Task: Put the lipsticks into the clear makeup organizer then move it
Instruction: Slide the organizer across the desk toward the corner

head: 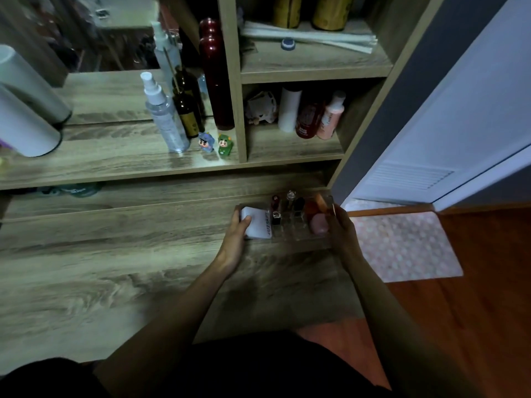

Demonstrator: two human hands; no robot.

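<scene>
The clear makeup organizer (pixel 298 238) sits near the right end of the wooden vanity top, under the shelf. Several lipsticks (pixel 276 208) stand upright in its compartments, beside a white compact (pixel 258 224) on its left and a pink sponge (pixel 319 225) on its right. My left hand (pixel 236 239) grips the organizer's left end, thumb on the white compact. My right hand (pixel 343 228) grips its right end. Whether the organizer rests on the wood or is lifted is unclear.
A wooden shelf (pixel 115 168) runs just behind and above the organizer, with a spray bottle (pixel 163 113), a dark bottle (pixel 186 110) and two small figurines (pixel 215 142). Cubbies hold more bottles (pixel 330 116). The vanity's right edge drops to a floor mat (pixel 402 245).
</scene>
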